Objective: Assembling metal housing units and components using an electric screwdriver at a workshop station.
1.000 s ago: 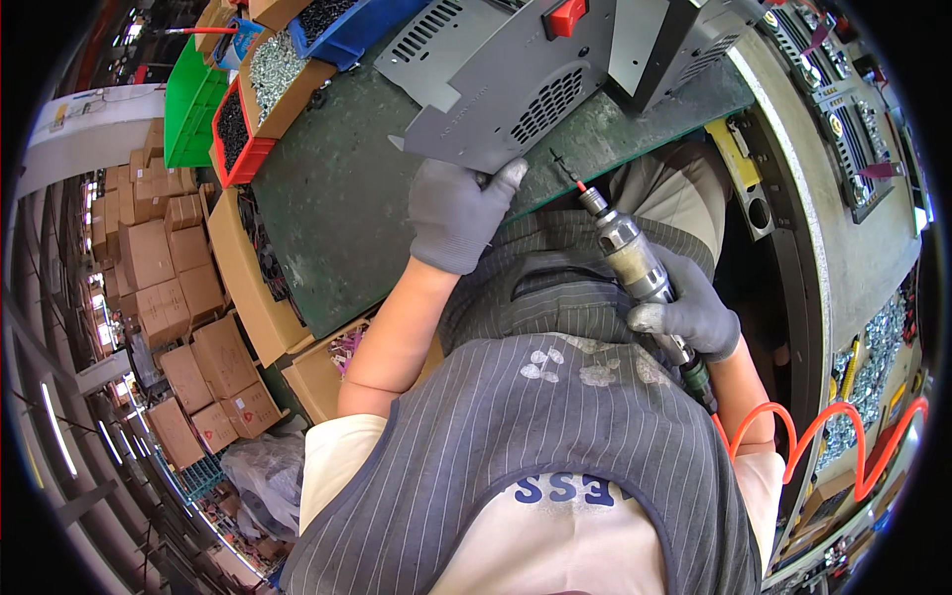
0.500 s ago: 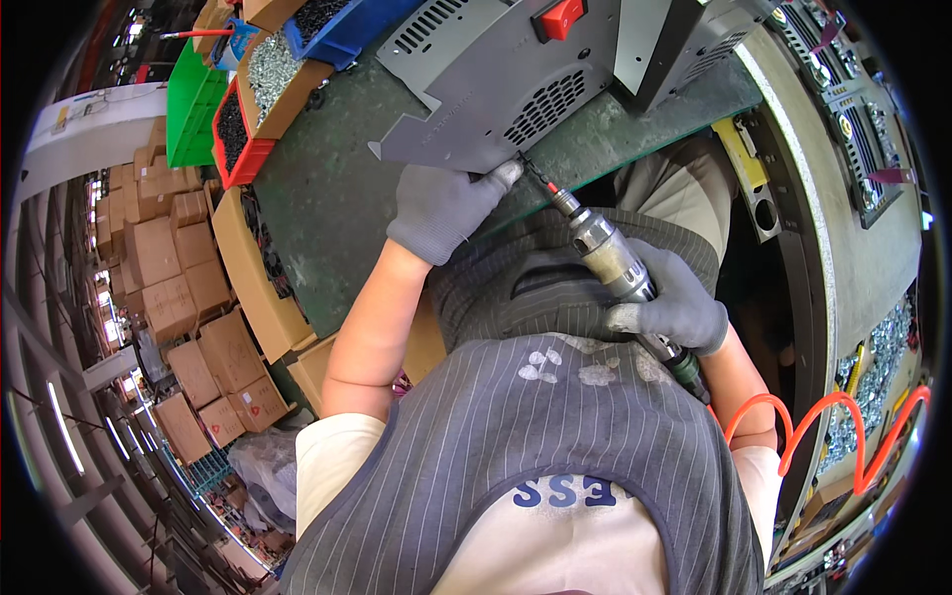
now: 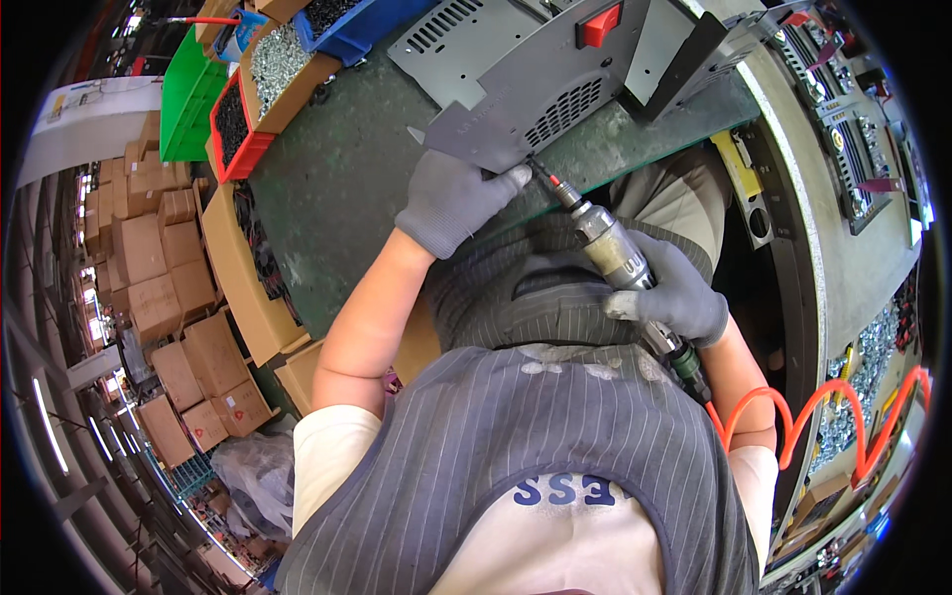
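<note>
A grey sheet-metal housing [image 3: 526, 104] with a honeycomb vent and a red rocker switch [image 3: 599, 26] stands tilted on the green-topped bench [image 3: 327, 198]. My left hand [image 3: 458, 203], in a grey glove, is closed at the housing's lower edge, its thumb stretched toward the driver's tip and its other fingers partly hidden by the sheet metal. My right hand [image 3: 676, 297], also gloved, wraps round a pneumatic screwdriver [image 3: 617, 256]. The driver's bit reaches the housing's lower edge beside my left thumb; whether a screw sits on it is too small to tell.
A coiled orange air hose [image 3: 788, 436] runs from the driver to the right. Far left on the bench are a red bin [image 3: 260, 149] of black screws, a cardboard box [image 3: 302, 94] of silver screws and a blue bin [image 3: 372, 38]. Vented metal parts [image 3: 843, 139] lie on the right-hand bench.
The housing has shifted slightly right and its lower left corner has turned. My left hand has moved a little right and down with it. The driver stays at the edge, hardly moved.
</note>
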